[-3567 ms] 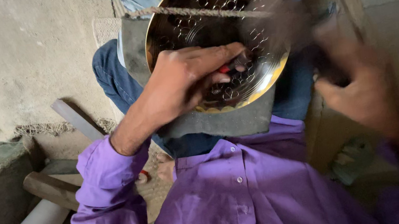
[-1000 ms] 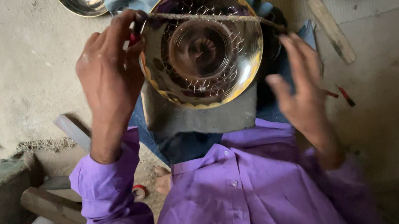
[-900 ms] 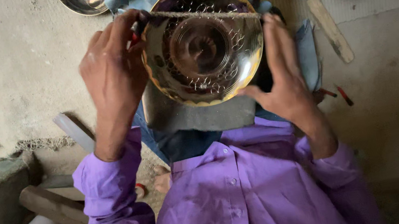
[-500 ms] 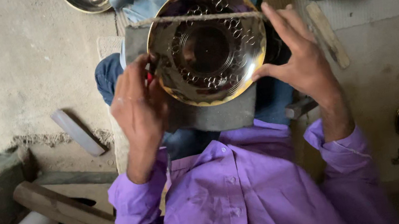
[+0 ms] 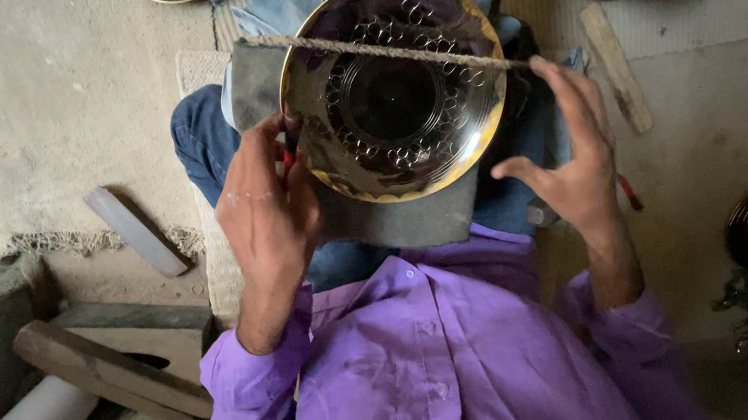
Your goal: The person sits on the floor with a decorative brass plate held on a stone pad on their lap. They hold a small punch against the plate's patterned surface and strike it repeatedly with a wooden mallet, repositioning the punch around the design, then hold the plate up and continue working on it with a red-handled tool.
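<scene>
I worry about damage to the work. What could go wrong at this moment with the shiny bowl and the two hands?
The brass bowl sits tilted on a grey pad on the lap; it may slide off. The left hand grips a red-handled tool at the rim, which could slip and scratch. The right hand is open beside it, giving little support.

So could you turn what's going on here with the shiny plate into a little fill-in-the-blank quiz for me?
1. The round brass plate rests on a grey pad on the person's ____.
2. A twisted ____ stretches across the plate's upper part.
3. The person's shirt is ____.
4. The right hand is open beside the plate; the ____ hand is at its opposite rim.

Missing words: lap; cord; purple; left
</scene>
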### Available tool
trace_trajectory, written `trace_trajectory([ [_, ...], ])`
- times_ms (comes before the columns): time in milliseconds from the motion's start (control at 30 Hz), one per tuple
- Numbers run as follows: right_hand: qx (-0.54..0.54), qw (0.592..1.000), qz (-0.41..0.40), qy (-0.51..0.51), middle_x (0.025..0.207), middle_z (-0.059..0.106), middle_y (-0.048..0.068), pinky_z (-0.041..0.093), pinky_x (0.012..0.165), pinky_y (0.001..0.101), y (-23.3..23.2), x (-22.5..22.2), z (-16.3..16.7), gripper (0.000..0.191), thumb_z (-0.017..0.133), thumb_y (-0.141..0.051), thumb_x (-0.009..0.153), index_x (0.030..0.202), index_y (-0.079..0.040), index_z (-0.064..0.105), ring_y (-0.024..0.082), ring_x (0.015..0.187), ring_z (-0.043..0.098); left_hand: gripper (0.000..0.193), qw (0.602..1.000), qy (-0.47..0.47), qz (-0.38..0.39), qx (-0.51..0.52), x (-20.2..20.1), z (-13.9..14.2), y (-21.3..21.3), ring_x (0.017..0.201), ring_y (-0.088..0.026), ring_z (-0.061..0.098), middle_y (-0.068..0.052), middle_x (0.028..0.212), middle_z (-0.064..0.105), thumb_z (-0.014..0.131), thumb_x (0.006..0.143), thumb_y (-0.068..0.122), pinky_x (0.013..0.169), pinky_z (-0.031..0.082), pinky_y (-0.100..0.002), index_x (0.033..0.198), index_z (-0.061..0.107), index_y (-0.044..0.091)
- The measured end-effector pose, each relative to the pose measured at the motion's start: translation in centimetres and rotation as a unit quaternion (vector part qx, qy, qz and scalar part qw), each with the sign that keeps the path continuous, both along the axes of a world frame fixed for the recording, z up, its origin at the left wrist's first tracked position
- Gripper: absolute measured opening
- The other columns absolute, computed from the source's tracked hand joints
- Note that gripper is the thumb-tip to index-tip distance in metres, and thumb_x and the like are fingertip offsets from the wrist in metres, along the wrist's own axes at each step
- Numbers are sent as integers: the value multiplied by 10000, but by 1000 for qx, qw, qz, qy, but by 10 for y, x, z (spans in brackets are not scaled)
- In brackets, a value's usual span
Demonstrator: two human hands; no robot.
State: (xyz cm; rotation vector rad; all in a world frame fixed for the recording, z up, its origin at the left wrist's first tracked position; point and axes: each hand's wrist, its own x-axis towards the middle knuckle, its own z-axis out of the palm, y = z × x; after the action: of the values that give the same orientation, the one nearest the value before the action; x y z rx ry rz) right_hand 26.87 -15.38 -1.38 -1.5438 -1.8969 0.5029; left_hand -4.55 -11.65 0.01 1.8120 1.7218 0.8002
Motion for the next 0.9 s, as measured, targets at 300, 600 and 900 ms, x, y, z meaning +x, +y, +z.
trace_trajectory([
  [300, 29, 999, -16, -2, 1424, 647, 167, 510, 1145, 450, 25, -3, -15, 584, 737, -253, 996, 1492, -5, 554, 329, 1342, 618, 389, 1000, -18, 7, -15, 7, 2, -10, 930, -325, 721, -162, 1038, 709, 672, 931, -23, 795, 560, -397, 1303, 577, 39],
  [600, 87, 995, -48, -25, 1075, 739, 128, 550, 1017, 411, 56, -14, -2, 225, 869, -77, 1017, 1205, 2, 776, 306, 1079, 685, 386, 1000, -15, 8, -14, 9, 5, -14, 962, -335, 723, -167, 1068, 715, 688, 937, -13, 808, 563, -405, 1302, 574, 32],
  [900, 10, 991, -128, 36, 1172, 708, 129, 521, 1030, 420, 4, 29, -21, 365, 658, 58, 957, 1316, -9, 646, 257, 1122, 665, 340, 986, -168, -10, -6, -13, 22, -8, 1006, -164, 723, -150, 1195, 670, 654, 979, -125, 856, 621, -274, 1292, 597, -6],
])
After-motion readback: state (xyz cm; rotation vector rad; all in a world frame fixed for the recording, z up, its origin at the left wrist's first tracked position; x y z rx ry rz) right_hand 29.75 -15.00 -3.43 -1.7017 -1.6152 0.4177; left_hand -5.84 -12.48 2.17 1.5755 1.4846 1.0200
